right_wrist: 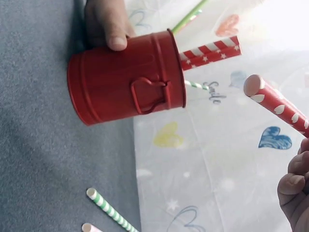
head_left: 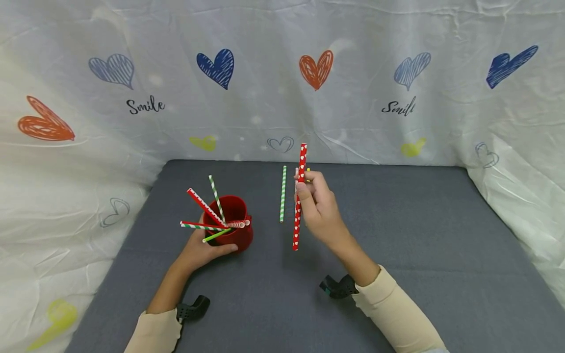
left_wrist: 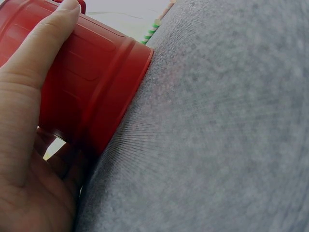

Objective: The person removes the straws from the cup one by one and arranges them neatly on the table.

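A red metal bucket (head_left: pixel 240 240) with a side handle stands upright on the left part of the table, several patterned paper straws (head_left: pixel 205 206) leaning out of its mouth. My left hand (head_left: pixel 205 250) grips the bucket from its left side, and the thumb lies along the red wall in the left wrist view. Between thumb and fingers my right hand (head_left: pixel 324 208) pinches a red paper straw with white hearts (head_left: pixel 296 235), held near upright above the table. In the right wrist view that straw's open end (right_wrist: pixel 277 105) points toward the bucket.
A green-and-white striped straw (head_left: pixel 283 193) lies on the grey table (head_left: pixel 397 220) between the hands. Beside it lies a pale pink straw (right_wrist: pixel 89 227), and a yellow tip (head_left: pixel 308 169) shows behind the right hand. A white sheet with hearts (head_left: pixel 265 113) hangs behind.
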Demonstrator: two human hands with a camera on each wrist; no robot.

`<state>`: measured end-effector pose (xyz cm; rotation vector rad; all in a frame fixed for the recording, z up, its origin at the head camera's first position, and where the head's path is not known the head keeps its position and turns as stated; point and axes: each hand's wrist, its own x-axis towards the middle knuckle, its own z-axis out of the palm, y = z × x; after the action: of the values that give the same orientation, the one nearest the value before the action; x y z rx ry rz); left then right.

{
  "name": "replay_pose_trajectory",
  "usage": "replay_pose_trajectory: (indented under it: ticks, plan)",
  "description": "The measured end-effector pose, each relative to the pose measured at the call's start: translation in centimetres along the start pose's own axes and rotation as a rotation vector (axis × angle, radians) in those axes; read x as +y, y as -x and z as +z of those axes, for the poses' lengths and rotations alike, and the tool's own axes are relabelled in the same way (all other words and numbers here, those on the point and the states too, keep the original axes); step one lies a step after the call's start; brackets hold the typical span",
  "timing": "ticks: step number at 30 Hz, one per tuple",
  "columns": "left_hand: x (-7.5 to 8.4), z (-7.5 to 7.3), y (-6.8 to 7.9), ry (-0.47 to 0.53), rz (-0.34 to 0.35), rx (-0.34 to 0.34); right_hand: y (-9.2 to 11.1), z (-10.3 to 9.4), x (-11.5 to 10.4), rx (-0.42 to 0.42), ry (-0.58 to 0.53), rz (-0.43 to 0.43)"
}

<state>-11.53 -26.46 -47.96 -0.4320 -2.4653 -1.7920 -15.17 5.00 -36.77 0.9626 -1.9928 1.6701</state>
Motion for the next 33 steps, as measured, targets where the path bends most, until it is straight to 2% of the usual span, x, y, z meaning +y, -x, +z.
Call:
replay_pose_trajectory:
  ticks: [7,10,12,20,30,33]
  plan:
    - [1.9,0.2,0.2,0.022,0.052,-0.015,0.3,-0.3,0.3,0.006,0.036,0.075]
    - [2.2,0.1,0.3,0.022,0.035,-0.017,0.2,-0.5,-0.7,0.008,0.068,0.105]
    - [2.2,0.1,0.3,0.027,0.025,-0.018,0.2,-0.7,-0.6,0.011,0.085,0.125]
    - [2.3,0.2,0.1,0.026,0.034,-0.015,0.9,-2.0,3.2,0.032,0.139,0.204]
    - [2.7,0.2,0.1,0.002,0.013,-0.008,0.9,-3.7,5.5,0.024,0.198,0.326]
    - [2.2,0.2,0.1,-0.006,0.016,-0.006,1.0,-4.1,6.4,0.02,0.235,0.365]
